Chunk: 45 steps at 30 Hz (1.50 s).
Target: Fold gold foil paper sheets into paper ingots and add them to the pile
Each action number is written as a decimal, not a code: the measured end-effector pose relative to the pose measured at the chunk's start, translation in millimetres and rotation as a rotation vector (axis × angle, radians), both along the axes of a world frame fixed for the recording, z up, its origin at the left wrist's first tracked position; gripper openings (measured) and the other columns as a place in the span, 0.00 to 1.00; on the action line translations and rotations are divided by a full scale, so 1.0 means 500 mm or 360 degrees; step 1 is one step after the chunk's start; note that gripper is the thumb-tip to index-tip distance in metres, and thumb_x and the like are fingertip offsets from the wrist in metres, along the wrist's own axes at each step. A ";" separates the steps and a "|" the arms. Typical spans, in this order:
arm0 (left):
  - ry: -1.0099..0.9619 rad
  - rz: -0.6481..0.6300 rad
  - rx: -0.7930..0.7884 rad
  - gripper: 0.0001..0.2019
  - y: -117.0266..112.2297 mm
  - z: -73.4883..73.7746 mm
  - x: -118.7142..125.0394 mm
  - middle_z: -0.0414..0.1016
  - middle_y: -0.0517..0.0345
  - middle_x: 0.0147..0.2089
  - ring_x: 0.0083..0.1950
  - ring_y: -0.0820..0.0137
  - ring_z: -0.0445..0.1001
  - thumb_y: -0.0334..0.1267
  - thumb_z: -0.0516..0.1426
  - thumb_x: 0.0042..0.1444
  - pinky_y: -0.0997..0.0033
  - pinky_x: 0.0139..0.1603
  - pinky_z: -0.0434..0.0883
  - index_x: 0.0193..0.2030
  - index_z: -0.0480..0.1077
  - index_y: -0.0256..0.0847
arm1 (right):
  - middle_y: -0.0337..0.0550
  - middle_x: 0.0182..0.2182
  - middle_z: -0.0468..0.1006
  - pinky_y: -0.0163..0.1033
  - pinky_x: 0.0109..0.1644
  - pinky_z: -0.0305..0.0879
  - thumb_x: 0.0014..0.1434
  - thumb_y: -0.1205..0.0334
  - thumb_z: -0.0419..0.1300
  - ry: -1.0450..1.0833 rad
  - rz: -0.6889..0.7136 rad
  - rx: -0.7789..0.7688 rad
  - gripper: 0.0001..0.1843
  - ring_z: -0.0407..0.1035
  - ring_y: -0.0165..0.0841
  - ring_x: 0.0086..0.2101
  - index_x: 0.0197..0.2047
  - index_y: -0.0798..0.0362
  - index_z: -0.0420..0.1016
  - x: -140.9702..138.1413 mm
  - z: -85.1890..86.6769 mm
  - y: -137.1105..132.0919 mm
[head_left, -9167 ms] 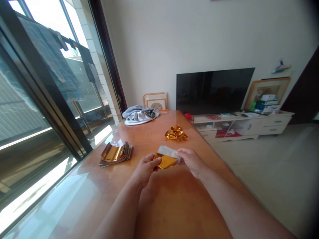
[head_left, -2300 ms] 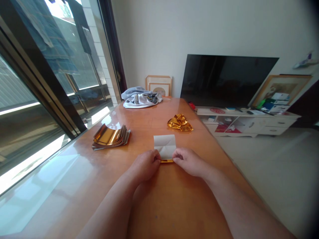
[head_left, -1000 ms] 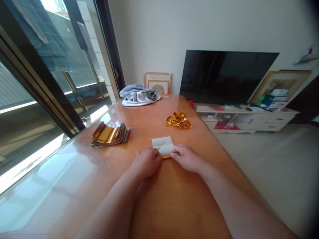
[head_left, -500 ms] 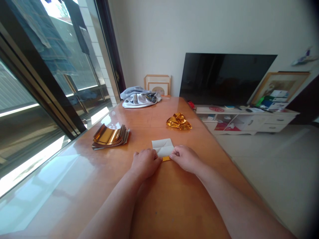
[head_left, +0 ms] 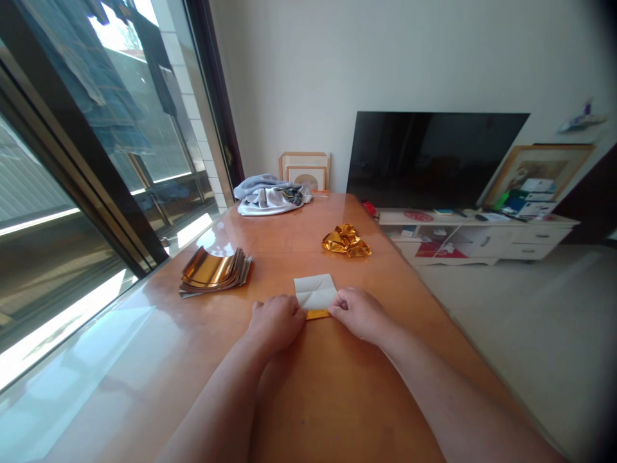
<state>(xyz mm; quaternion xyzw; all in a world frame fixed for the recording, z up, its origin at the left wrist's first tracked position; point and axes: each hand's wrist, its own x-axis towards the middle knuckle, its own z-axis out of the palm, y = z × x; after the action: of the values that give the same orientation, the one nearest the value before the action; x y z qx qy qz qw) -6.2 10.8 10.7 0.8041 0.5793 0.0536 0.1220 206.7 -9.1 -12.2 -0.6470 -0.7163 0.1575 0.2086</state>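
A sheet of gold foil paper (head_left: 315, 293) lies on the wooden table, its pale creased back facing up. Along its near edge a narrow gold strip is folded over. My left hand (head_left: 278, 320) is closed, its fingertips pressing the left end of that fold. At the right end, my right hand (head_left: 357, 312) pinches the edge between thumb and curled fingers. Left of the hands sits a stack of curved gold foil sheets (head_left: 214, 270). Beyond my right hand are folded, crinkled gold foil pieces (head_left: 346, 241).
Grey cloth (head_left: 272, 195) lies in a heap at the table's far end. The table (head_left: 337, 399) has its right edge beside a tiled floor. A glass sliding door (head_left: 116, 161) runs along the left. A television (head_left: 434, 157) stands on a white cabinet (head_left: 486, 239).
My left hand has shifted slightly left along the fold, and more of the gold strip shows between the hands. The whole view has tipped a little upward.
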 end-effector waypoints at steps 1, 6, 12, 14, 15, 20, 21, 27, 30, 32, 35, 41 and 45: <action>0.0003 0.0005 -0.0001 0.16 0.001 0.000 -0.001 0.79 0.50 0.42 0.44 0.56 0.74 0.50 0.49 0.61 0.57 0.45 0.62 0.31 0.69 0.43 | 0.39 0.31 0.77 0.34 0.31 0.49 0.58 0.57 0.62 0.0006 -0.0001 0.0002 0.09 0.66 0.31 0.32 0.29 0.51 0.72 0.000 0.000 0.000; -0.0021 0.0006 -0.0035 0.16 0.005 0.002 -0.007 0.79 0.52 0.42 0.44 0.57 0.74 0.51 0.49 0.60 0.58 0.44 0.62 0.31 0.69 0.43 | 0.39 0.31 0.77 0.34 0.31 0.49 0.57 0.57 0.62 0.0031 -0.0004 0.0004 0.09 0.66 0.31 0.32 0.28 0.51 0.72 0.002 0.000 0.000; -0.0050 -0.0007 -0.0081 0.14 0.003 0.004 -0.012 0.79 0.54 0.41 0.44 0.59 0.74 0.49 0.51 0.60 0.60 0.45 0.62 0.31 0.69 0.43 | 0.39 0.31 0.77 0.34 0.31 0.50 0.58 0.57 0.60 0.0063 0.0012 -0.0013 0.10 0.66 0.31 0.32 0.28 0.51 0.72 0.003 0.002 -0.003; -0.0050 -0.0007 -0.0073 0.14 0.002 0.005 -0.013 0.79 0.54 0.41 0.45 0.59 0.74 0.49 0.51 0.60 0.60 0.46 0.63 0.32 0.70 0.44 | 0.39 0.31 0.77 0.34 0.31 0.50 0.58 0.58 0.60 0.0075 0.0021 -0.0005 0.10 0.66 0.31 0.32 0.28 0.51 0.72 0.003 0.003 -0.004; -0.0048 -0.0007 -0.0068 0.13 0.001 0.005 -0.013 0.79 0.54 0.42 0.45 0.59 0.74 0.49 0.52 0.60 0.60 0.47 0.63 0.33 0.70 0.44 | 0.39 0.31 0.77 0.34 0.31 0.50 0.58 0.58 0.60 0.0077 0.0021 -0.0002 0.10 0.66 0.31 0.32 0.28 0.51 0.72 0.003 0.003 -0.004; -0.0036 -0.0012 -0.0047 0.12 -0.001 0.004 -0.012 0.79 0.54 0.42 0.47 0.58 0.74 0.48 0.53 0.59 0.60 0.49 0.64 0.34 0.71 0.44 | 0.40 0.32 0.78 0.34 0.32 0.51 0.58 0.57 0.61 0.0042 0.0000 -0.0032 0.09 0.67 0.32 0.33 0.28 0.51 0.72 0.002 0.005 -0.002; -0.0034 -0.0012 -0.0041 0.12 -0.001 0.003 -0.012 0.79 0.54 0.43 0.47 0.58 0.74 0.48 0.53 0.59 0.60 0.49 0.64 0.34 0.71 0.44 | 0.40 0.32 0.78 0.34 0.32 0.51 0.58 0.57 0.61 0.0036 -0.0003 -0.0039 0.09 0.67 0.32 0.33 0.29 0.51 0.73 0.002 0.004 -0.001; 0.0005 -0.0020 0.0028 0.11 -0.004 0.001 -0.009 0.79 0.52 0.42 0.47 0.57 0.74 0.46 0.53 0.59 0.58 0.49 0.64 0.34 0.72 0.44 | 0.40 0.31 0.78 0.34 0.32 0.50 0.58 0.57 0.62 0.0027 -0.0006 -0.0014 0.09 0.66 0.32 0.33 0.28 0.51 0.73 0.000 0.001 -0.001; 0.0050 -0.0032 0.0074 0.11 -0.007 0.002 -0.005 0.78 0.51 0.43 0.46 0.56 0.74 0.45 0.52 0.59 0.57 0.49 0.64 0.34 0.71 0.43 | 0.39 0.31 0.77 0.34 0.32 0.50 0.58 0.57 0.62 0.0019 -0.0012 -0.0004 0.08 0.66 0.32 0.33 0.28 0.51 0.73 -0.002 0.001 -0.002; 0.0087 -0.0048 0.0107 0.11 -0.008 0.004 -0.003 0.78 0.50 0.43 0.46 0.56 0.74 0.44 0.52 0.60 0.56 0.48 0.64 0.33 0.71 0.43 | 0.39 0.31 0.77 0.34 0.32 0.50 0.57 0.58 0.62 0.0011 -0.0019 -0.0001 0.08 0.66 0.32 0.33 0.29 0.51 0.73 -0.003 0.001 -0.002; 0.0126 -0.0066 0.0137 0.10 -0.010 0.004 0.001 0.77 0.49 0.43 0.46 0.57 0.73 0.43 0.52 0.60 0.57 0.48 0.63 0.34 0.71 0.42 | 0.39 0.32 0.77 0.34 0.32 0.51 0.57 0.59 0.63 -0.0007 -0.0040 -0.0009 0.07 0.66 0.32 0.34 0.29 0.51 0.73 -0.004 0.001 -0.003; 0.0014 -0.0233 0.0256 0.11 -0.018 0.009 0.010 0.74 0.53 0.47 0.51 0.59 0.70 0.34 0.54 0.58 0.60 0.50 0.62 0.46 0.71 0.48 | 0.38 0.33 0.77 0.35 0.30 0.48 0.56 0.58 0.64 -0.0014 -0.0137 -0.0061 0.07 0.66 0.31 0.33 0.31 0.50 0.71 -0.006 0.003 -0.008; -0.0031 -0.0475 0.0253 0.15 -0.023 0.015 0.021 0.72 0.51 0.48 0.52 0.60 0.69 0.30 0.51 0.60 0.61 0.53 0.62 0.47 0.74 0.49 | 0.38 0.34 0.77 0.35 0.30 0.46 0.57 0.57 0.64 -0.0025 -0.0179 -0.0122 0.08 0.66 0.31 0.32 0.32 0.50 0.71 -0.005 0.006 -0.012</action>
<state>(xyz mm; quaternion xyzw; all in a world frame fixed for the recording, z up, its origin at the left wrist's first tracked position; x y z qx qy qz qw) 4.1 -0.9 18.1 0.8877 0.4463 0.0883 0.0701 204.2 -15.3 -9.0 -0.6949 -0.6740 0.1678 0.1865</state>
